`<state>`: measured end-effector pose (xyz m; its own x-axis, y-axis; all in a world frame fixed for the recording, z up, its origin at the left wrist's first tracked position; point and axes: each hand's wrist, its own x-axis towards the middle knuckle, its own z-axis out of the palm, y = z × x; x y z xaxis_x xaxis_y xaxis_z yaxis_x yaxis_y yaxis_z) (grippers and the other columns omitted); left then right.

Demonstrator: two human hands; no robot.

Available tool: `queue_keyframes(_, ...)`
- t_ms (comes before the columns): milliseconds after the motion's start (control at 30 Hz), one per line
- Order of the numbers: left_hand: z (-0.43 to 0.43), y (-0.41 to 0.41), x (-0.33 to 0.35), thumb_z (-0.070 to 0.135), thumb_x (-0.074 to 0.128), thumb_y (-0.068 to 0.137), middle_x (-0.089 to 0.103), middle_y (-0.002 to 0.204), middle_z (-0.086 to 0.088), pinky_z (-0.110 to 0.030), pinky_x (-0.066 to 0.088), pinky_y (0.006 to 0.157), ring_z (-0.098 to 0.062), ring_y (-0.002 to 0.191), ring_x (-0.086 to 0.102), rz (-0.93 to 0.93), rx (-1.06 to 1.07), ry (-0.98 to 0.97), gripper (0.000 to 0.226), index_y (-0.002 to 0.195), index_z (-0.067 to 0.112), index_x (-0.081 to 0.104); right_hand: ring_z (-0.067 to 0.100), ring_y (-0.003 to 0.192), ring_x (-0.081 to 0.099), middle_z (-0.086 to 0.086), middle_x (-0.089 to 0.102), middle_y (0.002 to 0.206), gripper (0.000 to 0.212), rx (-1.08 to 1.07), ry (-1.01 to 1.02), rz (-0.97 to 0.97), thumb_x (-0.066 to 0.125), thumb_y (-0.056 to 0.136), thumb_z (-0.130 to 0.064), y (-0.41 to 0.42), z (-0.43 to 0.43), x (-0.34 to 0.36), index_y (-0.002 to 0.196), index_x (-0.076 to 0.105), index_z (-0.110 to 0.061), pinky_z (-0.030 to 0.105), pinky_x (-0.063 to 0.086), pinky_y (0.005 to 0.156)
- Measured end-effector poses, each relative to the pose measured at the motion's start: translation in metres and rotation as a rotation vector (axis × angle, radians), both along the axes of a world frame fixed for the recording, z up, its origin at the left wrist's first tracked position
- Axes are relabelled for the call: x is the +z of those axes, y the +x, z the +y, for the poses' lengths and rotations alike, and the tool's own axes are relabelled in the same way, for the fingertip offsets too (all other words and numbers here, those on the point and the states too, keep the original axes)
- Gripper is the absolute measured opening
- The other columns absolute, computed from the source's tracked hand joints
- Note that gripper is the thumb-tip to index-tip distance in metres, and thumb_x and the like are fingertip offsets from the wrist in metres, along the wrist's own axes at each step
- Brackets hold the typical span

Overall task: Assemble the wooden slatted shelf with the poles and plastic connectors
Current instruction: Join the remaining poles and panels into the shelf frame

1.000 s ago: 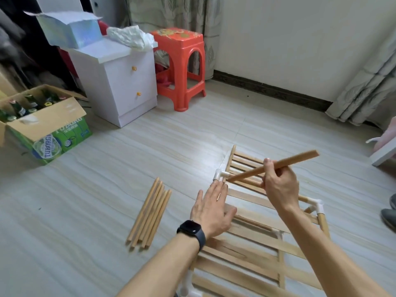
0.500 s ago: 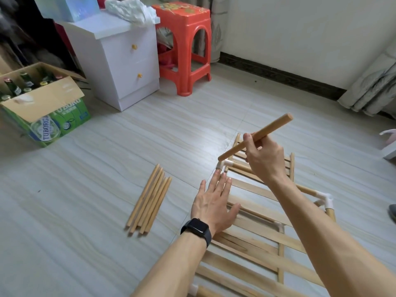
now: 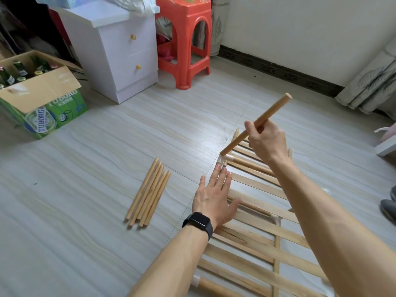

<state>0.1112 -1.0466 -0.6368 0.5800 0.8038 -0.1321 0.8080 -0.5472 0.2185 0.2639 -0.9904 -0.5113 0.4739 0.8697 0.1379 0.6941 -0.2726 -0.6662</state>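
The wooden slatted shelf point(image 3: 263, 243) lies flat on the floor at lower right. A white plastic connector point(image 3: 222, 159) sits at its far left corner. My right hand point(image 3: 266, 140) grips a wooden pole point(image 3: 270, 113), tilted up to the right, its lower end just above that connector. My left hand point(image 3: 214, 196), with a black watch on the wrist, presses flat on the shelf's left edge, fingers straight and fingertips close to the connector. Several loose poles point(image 3: 149, 192) lie bundled on the floor left of the shelf.
A white two-drawer cabinet point(image 3: 120, 54) and a red plastic stool point(image 3: 186, 43) stand at the back. A cardboard box of green bottles point(image 3: 38, 99) sits at far left. Curtains point(image 3: 372, 86) hang at right, and a grey shoe point(image 3: 389, 209) shows at the right edge.
My right hand has raised the pole and tipped it steeper, bringing its lower end over the corner connector. My left hand stays flat on the shelf.
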Motion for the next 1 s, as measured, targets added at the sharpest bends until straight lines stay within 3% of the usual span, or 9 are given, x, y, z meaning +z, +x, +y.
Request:
queue_keyframes(200,-0.004,0.000,-0.003,0.060,0.021,0.101,-0.009,0.168,-0.005,-0.053,0.011,0.123,-0.021,0.153,-0.018,0.000,0.006,0.087,0.078,0.160,0.014,-0.002,0.025,0.082,0.063,0.000,0.064,0.083,0.023,0.168,-0.103,-0.231,0.053,0.098,-0.048,-0.037,0.021,0.010,0.088,0.054,-0.028,0.040,0.052,0.073)
queue_keyframes(267,-0.004,-0.003,-0.003,0.059,0.020,0.101,-0.010,0.168,-0.005,-0.054,0.011,0.123,-0.021,0.153,-0.020,0.001,0.009,0.081,0.078,0.160,0.014,-0.002,0.027,0.080,0.062,0.001,0.062,0.081,0.023,0.154,-0.073,-0.218,0.051,0.099,-0.046,-0.046,0.026,0.007,0.089,0.054,-0.025,0.037,0.048,0.069)
queue_keyframes(500,-0.004,-0.002,-0.002,0.058,0.020,0.102,-0.009,0.168,-0.005,-0.053,0.014,0.122,-0.021,0.153,-0.021,0.009,0.000,0.061,0.077,0.160,0.013,-0.004,0.027,0.075,0.068,0.005,0.067,0.077,0.030,0.106,0.011,-0.079,0.055,0.097,-0.045,-0.036,0.021,-0.004,0.088,0.058,-0.017,0.047,0.057,0.075)
queue_keyframes(900,-0.003,-0.006,0.003,0.057,0.023,0.103,-0.006,0.169,-0.005,-0.052,0.010,0.124,-0.021,0.153,-0.019,0.017,-0.019,0.038,0.076,0.161,0.012,0.001,0.026,0.065,0.059,0.006,0.061,0.072,0.029,0.077,0.056,-0.169,0.052,0.101,-0.041,-0.047,0.017,-0.016,0.095,0.054,-0.012,0.036,0.045,0.062)
queue_keyframes(1000,-0.012,-0.013,0.011,0.055,0.025,0.103,-0.010,0.168,-0.003,-0.053,0.004,0.124,-0.019,0.154,-0.017,-0.056,-0.007,-0.019,0.074,0.161,0.016,0.001,0.028,0.068,0.059,0.006,0.060,0.073,0.031,0.062,0.039,-0.152,0.053,0.100,-0.042,-0.047,0.017,-0.015,0.095,0.054,-0.012,0.037,0.044,0.062)
